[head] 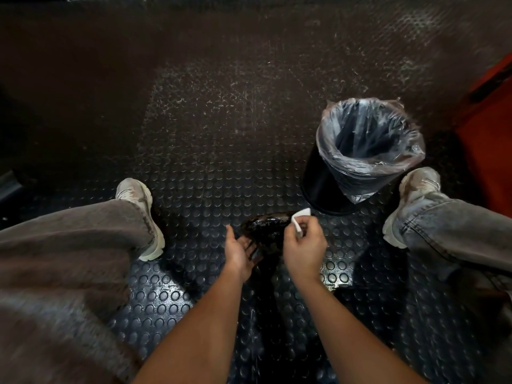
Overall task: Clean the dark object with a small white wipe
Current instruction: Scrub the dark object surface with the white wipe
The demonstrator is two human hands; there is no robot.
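Glossy black, the dark object (263, 223) sits low between the person's knees, just above the studded rubber floor (210, 151). Its upper face is curved and reflective; its exact form cannot be told from this view.

Left hand (240, 252): palm up, fingers extended beneath the object's near left edge. The hand supports the object from below and does not clamp it.

Right hand (303, 246): fingers curled, pinching the small white wipe (299, 220) between thumb and fingertips. The wipe stands at the object's right end, touching or just above it; contact cannot be confirmed.

Handling, as a judgement:
- The object appears rigid and smooth. A shiny surface is likely slippery, more so if the wipe is damp.
- One open palm carries it, so it is probably light.
- Take hold under the left edge, as now, leaving the top free for wiping.
- The wipe is thin and limp. Keep it folded over the fingertips so pressure reaches the surface.

Clearances:
- A lined waste bin (368, 151) stands just beyond the right hand, near enough to receive the used wipe, and also near enough to be struck on a long outward stroke.
- The left shoe (144, 214) and right shoe (410, 200) lie well apart on either side.
- Open floor extends forward and to the left.
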